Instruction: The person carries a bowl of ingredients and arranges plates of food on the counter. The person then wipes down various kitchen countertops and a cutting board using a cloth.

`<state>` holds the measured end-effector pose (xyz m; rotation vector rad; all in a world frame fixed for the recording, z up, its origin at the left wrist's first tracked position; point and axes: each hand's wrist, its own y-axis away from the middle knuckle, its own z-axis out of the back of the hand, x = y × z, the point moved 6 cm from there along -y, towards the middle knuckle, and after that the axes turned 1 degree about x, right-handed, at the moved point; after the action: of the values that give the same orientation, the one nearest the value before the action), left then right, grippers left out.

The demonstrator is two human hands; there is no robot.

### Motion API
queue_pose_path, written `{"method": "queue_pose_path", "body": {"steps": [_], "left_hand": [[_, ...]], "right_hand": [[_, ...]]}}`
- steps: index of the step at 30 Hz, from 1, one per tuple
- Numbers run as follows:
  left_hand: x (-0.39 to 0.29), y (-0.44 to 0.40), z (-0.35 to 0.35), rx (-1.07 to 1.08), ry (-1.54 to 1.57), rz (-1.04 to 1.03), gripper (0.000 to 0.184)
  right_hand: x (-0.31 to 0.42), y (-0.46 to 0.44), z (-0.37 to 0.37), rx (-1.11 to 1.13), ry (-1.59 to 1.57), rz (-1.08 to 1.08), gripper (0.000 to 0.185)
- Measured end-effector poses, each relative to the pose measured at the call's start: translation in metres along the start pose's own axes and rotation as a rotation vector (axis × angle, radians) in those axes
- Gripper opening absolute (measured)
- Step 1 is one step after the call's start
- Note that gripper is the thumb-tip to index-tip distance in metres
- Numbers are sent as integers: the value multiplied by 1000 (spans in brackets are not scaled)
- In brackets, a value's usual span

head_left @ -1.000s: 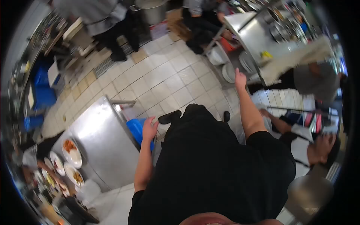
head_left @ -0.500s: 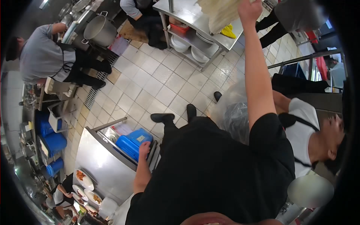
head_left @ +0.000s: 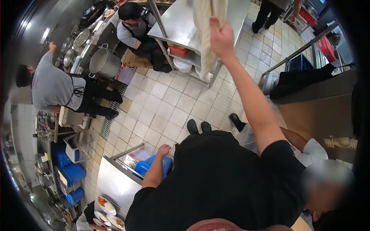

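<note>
In the head view my right hand (head_left: 222, 38) reaches far forward with the arm straight. It is closed on a cream-coloured towel (head_left: 205, 42), which hangs long and bunched in front of a steel table (head_left: 175, 23). My left hand (head_left: 164, 149) is down at my side with its fingers curled in, and nothing shows in it. Close below it are a blue plastic container (head_left: 144, 166) and a steel counter (head_left: 115, 179). The counter bears several white plates of food (head_left: 106, 205).
A person in a grey shirt (head_left: 58, 88) stands at the stove beside a large pot (head_left: 104, 63). Another person (head_left: 135, 29) crouches by the steel table. A co-worker (head_left: 314, 150) is close on my right. Blue bins (head_left: 72, 173) stand at the left, past the tiled floor (head_left: 169, 98).
My right hand has moved left with the towel, which was spread and now hangs narrow. My left hand has swung slightly right and up. The person at the stove has raised an arm.
</note>
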<state>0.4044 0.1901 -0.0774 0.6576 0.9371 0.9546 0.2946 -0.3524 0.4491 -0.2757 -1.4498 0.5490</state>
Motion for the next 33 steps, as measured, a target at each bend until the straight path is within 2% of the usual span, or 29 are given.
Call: {"method": "queue_pose_path", "body": {"steps": [3, 4, 6, 7, 9, 10, 11, 12, 13, 14, 16, 18, 20, 25, 28, 33], "left_hand": [[-35, -23, 36, -42, -380, -183, 34], [-74, -17, 51, 11, -442, -205, 34], [-166, -7, 69, -38, -589, -406, 31], [-210, -10, 66, -35, -614, -598, 30], [-311, -5, 52, -9, -657, -939, 28], [-368, 9, 43, 13, -673, -1085, 27], [-426, 31, 40, 14, -664, -1152, 24], [-478, 47, 34, 16, -652, -1215, 22], [-523, 51, 25, -73, -622, -1384, 21], [-561, 51, 19, -160, -588, -1551, 20], [-643, 25, 21, -369, -491, -1587, 21], [-709, -13, 38, -494, -591, -1317, 23], [-760, -43, 69, -617, -665, -1028, 25], [-806, -149, 109, -834, -625, -522, 42], [-820, -157, 115, -738, -540, -357, 48], [-829, -191, 148, -865, -369, -167, 46]], "right_hand": [[-9, -5, 22, 9, 29, 27, 48], [-14, -5, 28, 19, 68, 14, 48], [-35, 4, 33, 60, 220, -84, 49], [-49, 12, 27, 94, 328, -168, 49], [-38, 28, 1, 195, 392, -156, 56], [-34, 33, -13, 189, 326, -48, 56], [-39, 40, -31, 345, 414, -96, 51], [-17, 42, -33, 374, 369, -37, 45], [-16, 43, -36, 556, 306, -22, 45], [-11, 48, -29, 704, 372, 74, 47], [-19, 46, 22, 631, 259, 231, 46], [-47, 26, 86, 613, 287, 150, 45], [-113, 11, 149, 614, 130, -142, 44], [-215, -21, 300, 448, 352, -497, 37], [-247, -35, 353, 378, 380, -679, 35], [-300, -59, 379, 328, 268, -746, 35]]}}
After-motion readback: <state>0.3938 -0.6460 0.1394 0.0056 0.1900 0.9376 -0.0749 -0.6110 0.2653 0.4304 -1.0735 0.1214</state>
